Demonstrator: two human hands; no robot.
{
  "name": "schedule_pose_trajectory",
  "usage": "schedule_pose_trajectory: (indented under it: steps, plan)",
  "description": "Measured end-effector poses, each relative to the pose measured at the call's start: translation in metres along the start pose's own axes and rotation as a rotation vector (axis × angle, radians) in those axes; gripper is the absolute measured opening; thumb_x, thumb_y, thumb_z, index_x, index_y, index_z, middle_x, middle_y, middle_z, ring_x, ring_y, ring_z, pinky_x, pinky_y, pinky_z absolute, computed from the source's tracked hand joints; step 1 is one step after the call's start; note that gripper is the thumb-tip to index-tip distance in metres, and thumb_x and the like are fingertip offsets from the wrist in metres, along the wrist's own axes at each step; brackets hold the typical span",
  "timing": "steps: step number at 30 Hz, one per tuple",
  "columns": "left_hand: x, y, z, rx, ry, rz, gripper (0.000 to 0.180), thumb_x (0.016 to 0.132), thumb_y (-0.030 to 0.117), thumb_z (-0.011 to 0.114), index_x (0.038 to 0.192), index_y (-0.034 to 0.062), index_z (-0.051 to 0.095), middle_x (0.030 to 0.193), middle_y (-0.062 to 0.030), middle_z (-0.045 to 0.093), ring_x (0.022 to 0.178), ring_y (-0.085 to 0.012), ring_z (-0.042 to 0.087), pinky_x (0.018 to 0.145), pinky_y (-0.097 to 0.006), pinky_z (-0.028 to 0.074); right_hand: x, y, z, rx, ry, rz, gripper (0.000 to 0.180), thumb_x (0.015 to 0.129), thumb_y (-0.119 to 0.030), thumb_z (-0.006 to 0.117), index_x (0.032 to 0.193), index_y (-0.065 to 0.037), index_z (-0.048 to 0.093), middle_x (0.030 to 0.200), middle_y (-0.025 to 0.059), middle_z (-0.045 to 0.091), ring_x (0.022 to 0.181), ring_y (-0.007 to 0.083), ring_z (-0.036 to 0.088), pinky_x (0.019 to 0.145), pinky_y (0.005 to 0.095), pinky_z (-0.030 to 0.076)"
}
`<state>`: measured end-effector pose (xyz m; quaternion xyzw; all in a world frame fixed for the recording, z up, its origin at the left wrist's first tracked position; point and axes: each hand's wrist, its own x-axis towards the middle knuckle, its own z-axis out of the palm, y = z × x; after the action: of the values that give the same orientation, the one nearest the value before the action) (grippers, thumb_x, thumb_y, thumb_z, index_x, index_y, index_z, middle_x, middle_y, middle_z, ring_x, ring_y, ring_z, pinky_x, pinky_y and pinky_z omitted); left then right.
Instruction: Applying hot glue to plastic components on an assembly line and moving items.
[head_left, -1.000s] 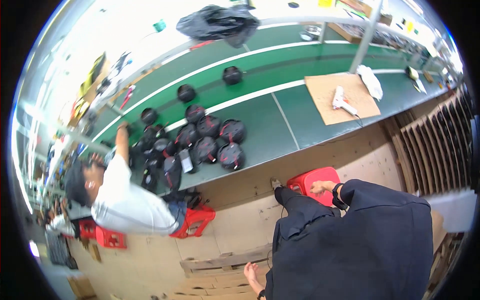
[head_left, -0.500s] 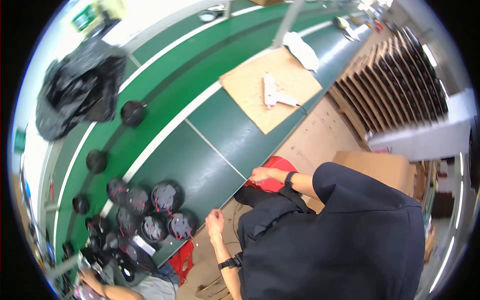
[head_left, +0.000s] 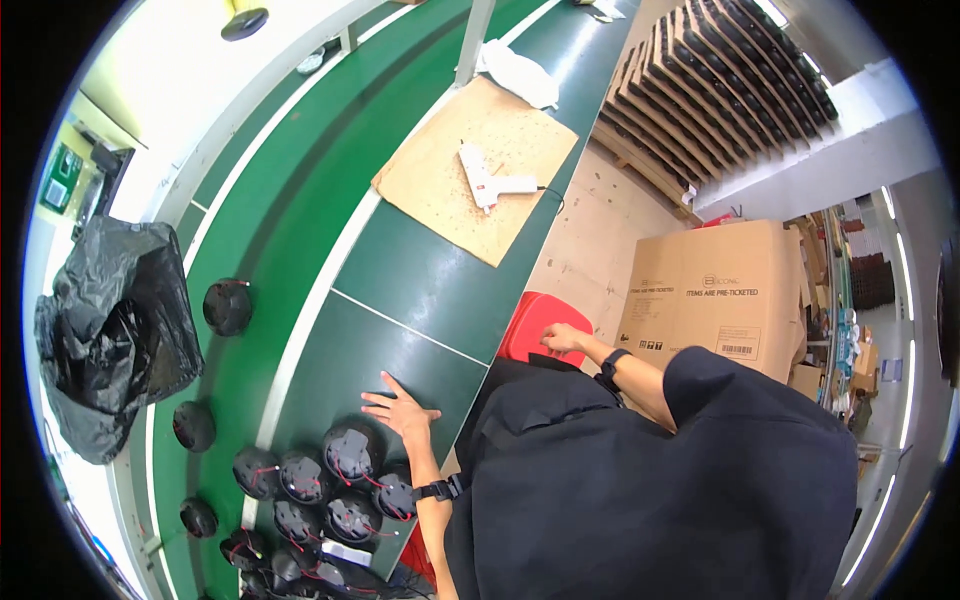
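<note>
Splaying wide beside black helmets point(head_left: 351, 453), left hand point(head_left: 402, 413) near edge of green workbench point(head_left: 425, 270), bare ahead, right hand point(head_left: 567, 339) by red stool point(head_left: 528, 317), grip unclear

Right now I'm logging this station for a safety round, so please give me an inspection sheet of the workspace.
Surface: green workbench, partly covered by black helmets and a brown board.
Work items: the black helmets, most clustered at lower left, others spaced out farther left.
Clutter: white glue gun on the brown board; black plastic bag at far left.
Hands: left hand open, fingers spread, by the helmets; right hand by the red stool, nothing seen in it.
Cables: dark cord from the glue gun, at the bench edge.
Surroundings: cardboard box to the right.
</note>
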<state>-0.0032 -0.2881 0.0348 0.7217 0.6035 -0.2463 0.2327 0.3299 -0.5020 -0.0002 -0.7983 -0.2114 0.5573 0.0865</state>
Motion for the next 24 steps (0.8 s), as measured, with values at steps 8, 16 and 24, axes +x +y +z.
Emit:
schedule_pose_trajectory:
  steps: [8,16,24]
  plan:
    - [0.002,0.005,-0.005,0.058,-0.073,-0.052,0.164,0.05,0.037,0.103,0.162,0.0172,-0.015,0.157,-0.0477,-0.008,0.145,-0.0678,0.007,0.121,-0.059,0.026,-0.025,0.005,-0.015,-0.064,0.15,-0.249,0.035,0.095,-0.027,0.06,0.12,-0.006,0.071,0.117,0.0183,0.072,0.113,0.0327,0.068,0.098,0.0434,0.052]
    - [0.056,-0.014,-0.05,-0.197,0.028,0.113,0.069,0.082,0.037,0.078,0.142,0.0143,0.056,0.134,-0.032,0.06,0.117,-0.0469,0.063,0.096,-0.05,0.055,0.051,-0.052,-0.134,-0.3,0.67,-0.45,0.052,0.081,-0.007,0.062,0.133,-0.006,0.058,0.121,0.0225,0.063,0.111,0.0354,0.064,0.095,0.0454,0.054]
    - [0.255,-0.082,-0.169,-1.636,0.587,-0.279,0.091,0.091,0.047,0.073,0.155,0.0055,0.024,0.106,-0.0142,0.067,0.087,-0.0302,0.067,0.075,-0.041,0.057,0.148,-0.174,-0.23,-0.695,0.73,-0.636,0.09,0.073,-0.013,0.074,0.154,-0.012,0.035,0.141,0.0242,0.048,0.125,0.0438,0.049,0.106,0.0522,0.044]
